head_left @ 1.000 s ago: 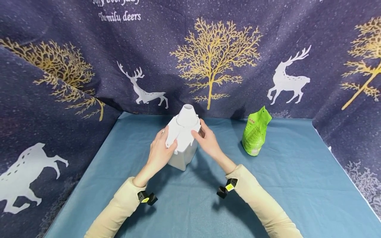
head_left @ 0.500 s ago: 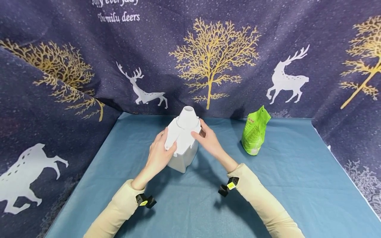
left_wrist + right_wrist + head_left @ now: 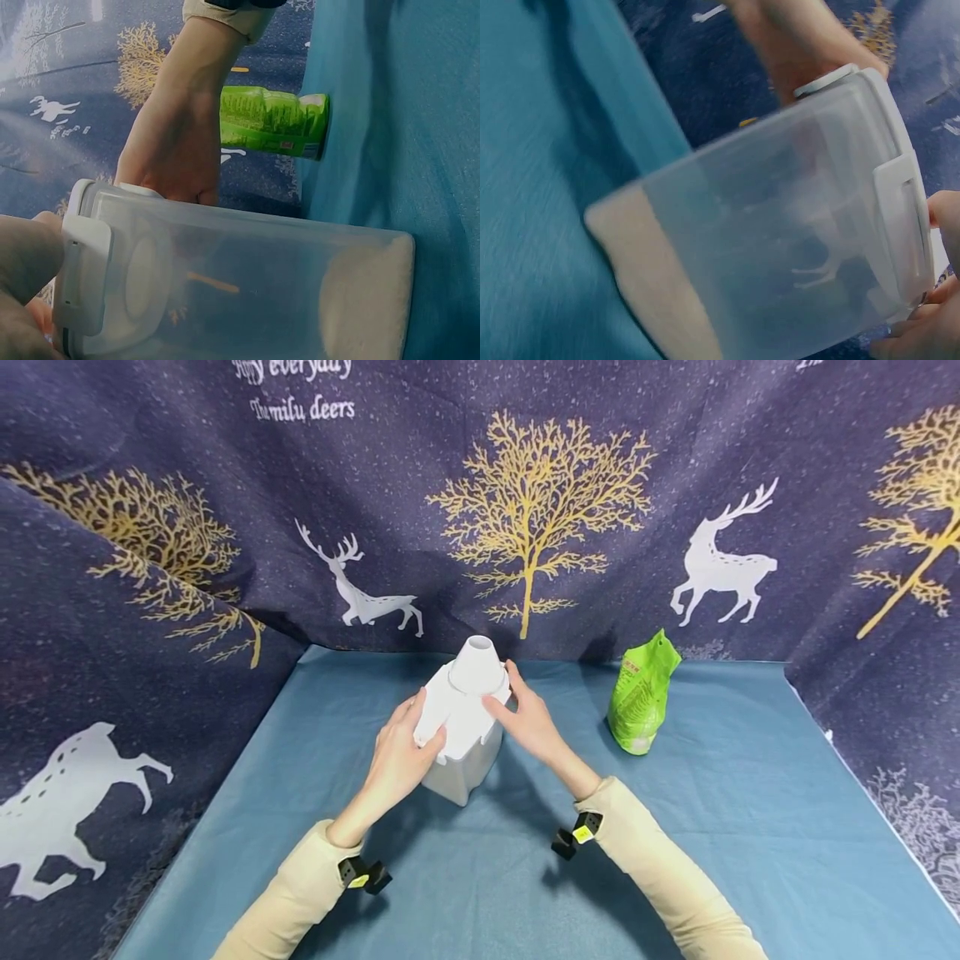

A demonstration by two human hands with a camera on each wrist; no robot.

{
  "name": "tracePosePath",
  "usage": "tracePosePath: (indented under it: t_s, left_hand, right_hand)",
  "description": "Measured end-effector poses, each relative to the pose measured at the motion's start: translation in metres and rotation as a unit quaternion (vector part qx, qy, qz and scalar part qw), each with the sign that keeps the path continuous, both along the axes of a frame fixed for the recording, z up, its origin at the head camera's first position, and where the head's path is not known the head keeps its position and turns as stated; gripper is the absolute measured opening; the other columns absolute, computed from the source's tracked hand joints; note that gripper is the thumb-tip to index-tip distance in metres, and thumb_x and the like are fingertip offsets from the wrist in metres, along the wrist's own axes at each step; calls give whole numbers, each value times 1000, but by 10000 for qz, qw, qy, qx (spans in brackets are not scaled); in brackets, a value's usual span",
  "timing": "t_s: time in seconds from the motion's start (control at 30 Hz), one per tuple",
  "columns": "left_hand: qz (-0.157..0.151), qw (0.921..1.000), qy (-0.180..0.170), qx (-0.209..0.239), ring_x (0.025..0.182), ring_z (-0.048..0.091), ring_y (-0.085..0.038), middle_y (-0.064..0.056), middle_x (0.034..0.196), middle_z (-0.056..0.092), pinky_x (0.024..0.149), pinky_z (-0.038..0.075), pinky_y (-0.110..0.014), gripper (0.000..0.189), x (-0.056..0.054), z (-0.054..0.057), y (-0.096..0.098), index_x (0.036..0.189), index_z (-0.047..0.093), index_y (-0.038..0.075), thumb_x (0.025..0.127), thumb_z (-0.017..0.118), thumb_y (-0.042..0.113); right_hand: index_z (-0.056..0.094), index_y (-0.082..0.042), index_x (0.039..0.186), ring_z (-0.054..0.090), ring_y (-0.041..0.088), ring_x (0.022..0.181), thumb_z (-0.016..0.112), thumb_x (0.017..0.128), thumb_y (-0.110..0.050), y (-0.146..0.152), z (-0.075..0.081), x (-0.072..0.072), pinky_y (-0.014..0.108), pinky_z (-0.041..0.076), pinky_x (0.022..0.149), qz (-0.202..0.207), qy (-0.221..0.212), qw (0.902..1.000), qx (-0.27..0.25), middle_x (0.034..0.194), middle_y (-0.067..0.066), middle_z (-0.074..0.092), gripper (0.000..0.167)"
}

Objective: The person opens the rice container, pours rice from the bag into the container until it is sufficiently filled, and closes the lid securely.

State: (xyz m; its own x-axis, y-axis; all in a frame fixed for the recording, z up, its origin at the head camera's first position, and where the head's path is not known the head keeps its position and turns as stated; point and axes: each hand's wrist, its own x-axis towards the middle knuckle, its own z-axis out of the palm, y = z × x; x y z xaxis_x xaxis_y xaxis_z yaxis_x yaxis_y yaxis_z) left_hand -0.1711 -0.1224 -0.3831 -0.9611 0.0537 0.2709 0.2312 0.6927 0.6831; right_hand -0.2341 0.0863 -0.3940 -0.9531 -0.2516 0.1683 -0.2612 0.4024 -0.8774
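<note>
A tall, translucent storage container (image 3: 467,770) with a white lid (image 3: 457,718) stands on the table between my hands. Its lid carries a white cone-shaped piece (image 3: 477,668), open at the tip, and side latches such as this latch (image 3: 88,277). Pale, fine contents (image 3: 667,277) cover the container's bottom. My left hand (image 3: 401,756) grips the lid's near-left side, thumb on top and fingers down the edge. On the far right side my right hand (image 3: 528,718) holds the lid likewise, its thumb beside the cone. Both hands' fingers are partly hidden behind the lid.
A green bag (image 3: 639,697) stands upright at the back right on the blue tablecloth (image 3: 712,810). Dark blue fabric (image 3: 585,527) printed with deer and trees hangs behind and at the sides.
The container has come slightly toward me and a little to the right, with both hands keeping their hold on the lid. The green bag stays where it was.
</note>
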Motion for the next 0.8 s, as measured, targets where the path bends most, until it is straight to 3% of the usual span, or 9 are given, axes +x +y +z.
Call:
tracePosePath:
  t_s: [0.13, 0.43, 0.8]
  left_hand:
    - [-98, 9998, 151, -22, 131, 47, -39, -23, 145, 46, 106, 38, -55, 66, 2, -1, 0, 146, 39, 0, 90, 62, 28]
    - [-277, 9968, 613, 431, 128, 52, -35, -19, 138, 55, 104, 42, -51, 64, 1, -3, -5, 138, 50, 0, 83, 71, 23]
    - [-459, 9938, 521, 874, 127, 54, -31, -14, 135, 59, 104, 44, -47, 65, 2, -5, -10, 136, 55, 5, 78, 77, 23]
  right_hand:
    - [14, -11, 156, 37, 31, 141, 54, 95, -41, 3, 1, 1, 47, 35, 111, -100, 139, 9986, 500, 158, 11, 28, 78]
    - [25, -10, 154, 16, 29, 149, 60, 92, -44, 12, 9, 0, 52, 23, 117, -60, 159, 9969, 762, 162, 12, 16, 79]
    - [35, -11, 150, 16, 30, 149, 69, 86, -39, 20, 13, 1, 55, 24, 116, 89, 494, 9947, 893, 161, 14, 17, 78]
